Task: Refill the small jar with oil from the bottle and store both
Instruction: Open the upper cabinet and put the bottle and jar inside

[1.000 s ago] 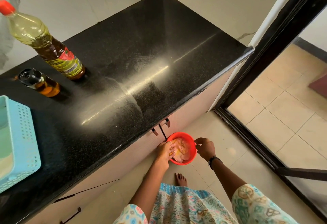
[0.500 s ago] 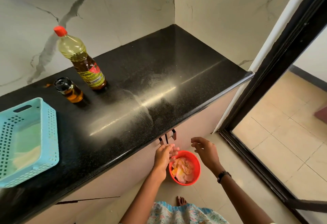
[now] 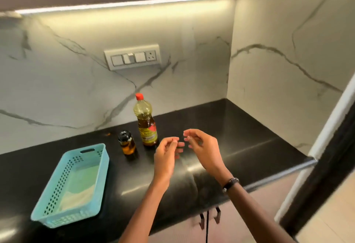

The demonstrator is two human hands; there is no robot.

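An oil bottle (image 3: 145, 123) with a red cap and a yellow-red label stands upright on the black counter (image 3: 240, 137), near the marble wall. Just left of it stands a small jar (image 3: 126, 143) with a black lid and amber oil inside. My left hand (image 3: 166, 153) hovers over the counter to the right of the bottle, fingers loosely curled and holding nothing. My right hand (image 3: 201, 146) is close beside it, fingertips almost meeting the left ones, also holding nothing. Neither hand touches the bottle or the jar.
A light blue perforated basket (image 3: 57, 204) sits on the counter at the front left. A switch panel (image 3: 132, 57) is on the marble wall behind. Cabinet doors with handles (image 3: 209, 217) lie below the counter edge; a dark door frame (image 3: 326, 166) stands at right.
Both hands rose from the red bowl on the floor up over the counter. The view tilted up, so the bowl is out of sight and the wall shows.
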